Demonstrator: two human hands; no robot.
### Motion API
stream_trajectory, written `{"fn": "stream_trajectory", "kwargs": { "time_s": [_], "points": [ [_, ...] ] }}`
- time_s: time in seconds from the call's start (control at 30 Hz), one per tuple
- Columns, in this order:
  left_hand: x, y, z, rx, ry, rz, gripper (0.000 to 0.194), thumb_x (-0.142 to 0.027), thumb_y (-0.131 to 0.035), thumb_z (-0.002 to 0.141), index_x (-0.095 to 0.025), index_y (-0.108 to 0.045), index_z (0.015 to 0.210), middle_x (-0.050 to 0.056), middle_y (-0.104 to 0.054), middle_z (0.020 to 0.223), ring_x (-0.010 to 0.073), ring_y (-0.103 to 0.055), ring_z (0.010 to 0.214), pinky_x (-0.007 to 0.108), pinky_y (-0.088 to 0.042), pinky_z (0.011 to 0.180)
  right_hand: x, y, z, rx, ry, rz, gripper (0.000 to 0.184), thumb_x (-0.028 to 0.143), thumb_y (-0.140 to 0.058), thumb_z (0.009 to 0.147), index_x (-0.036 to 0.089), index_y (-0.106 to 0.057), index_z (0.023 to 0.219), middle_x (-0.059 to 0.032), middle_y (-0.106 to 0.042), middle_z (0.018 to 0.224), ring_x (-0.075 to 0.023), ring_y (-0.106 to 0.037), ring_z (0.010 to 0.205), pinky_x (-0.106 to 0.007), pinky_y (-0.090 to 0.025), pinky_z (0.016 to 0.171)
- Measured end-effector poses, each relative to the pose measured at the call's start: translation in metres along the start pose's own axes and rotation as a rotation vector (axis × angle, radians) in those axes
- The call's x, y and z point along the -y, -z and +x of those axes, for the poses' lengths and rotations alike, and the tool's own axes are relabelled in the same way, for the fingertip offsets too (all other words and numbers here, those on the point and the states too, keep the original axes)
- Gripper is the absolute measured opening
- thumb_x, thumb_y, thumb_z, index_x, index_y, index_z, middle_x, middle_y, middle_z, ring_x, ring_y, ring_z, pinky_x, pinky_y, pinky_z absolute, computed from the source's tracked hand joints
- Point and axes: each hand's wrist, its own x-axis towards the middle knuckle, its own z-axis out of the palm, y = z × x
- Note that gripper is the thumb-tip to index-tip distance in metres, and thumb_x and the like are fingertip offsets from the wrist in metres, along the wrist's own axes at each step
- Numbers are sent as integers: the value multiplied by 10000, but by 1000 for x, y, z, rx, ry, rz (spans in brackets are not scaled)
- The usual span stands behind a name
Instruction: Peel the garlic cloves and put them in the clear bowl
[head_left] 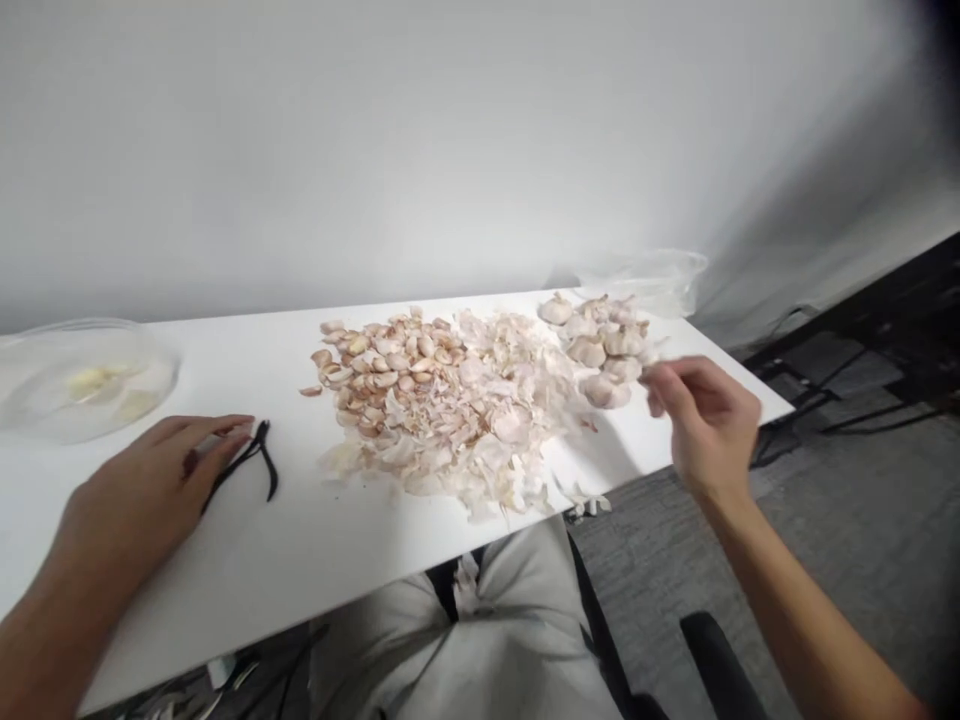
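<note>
My left hand (154, 485) lies flat on the white table (315, 545), fingers stretched out over a thin black tool or band (255, 465) whose end pokes out past my fingertips. My right hand (705, 415) hovers at the table's right end with fingers curled, its tips close to several whole garlic bulbs (604, 345). Whether it pinches anything is blurred. A heap of loose garlic cloves (382, 365) sits mid-table, with a pile of papery garlic skins (480, 425) in front and to the right of it.
A clear plastic bowl (79, 380) with a few peeled cloves stands at the far left. A clear plastic bag (660, 275) lies behind the bulbs. My lap is under the front edge. A black chair armrest (716, 660) is at lower right. Skin scraps lie at the table edge.
</note>
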Motion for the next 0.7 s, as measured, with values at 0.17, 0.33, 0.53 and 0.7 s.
{"fn": "stream_trajectory", "kwargs": {
  "time_s": [0.17,0.33,0.53,0.7],
  "points": [
    [4,-1,0,-73,-88,106,526,-614,-320,1013,-298,-698,1198,23,-674,1313,306,-642,1133,391,-479,832,-16,11,-125,561,138,-46,271,310,-638,971,212,-631,719,27,-561,611,-138,-525,557,-279,-417,547],
    [-4,2,-4,-125,-92,119,516,-616,-359,1009,-281,-706,1192,22,-689,1281,260,-660,949,345,-425,712,-43,-37,-176,1096,-100,-189,554,526,-672,931,168,-576,1343,-173,-615,1347,-315,-589,1246,-442,-506,1017],
    [-12,3,-8,-166,-80,75,517,-609,-389,1005,-242,-719,1157,31,-700,1233,202,-613,820,300,-381,679,-48,-120,-208,1227,66,-159,739,589,-596,954,179,-392,1533,-156,-505,1517,-288,-465,1401,-424,-410,1149],
    [-15,4,-11,-156,-89,38,509,-584,-391,1013,-232,-721,1177,39,-699,1205,176,-590,804,285,-379,701,-49,-144,-248,1277,183,-270,663,284,-615,965,5,-389,1523,-270,-442,1541,-336,-366,1476,-487,-267,1243]
  ]
}}
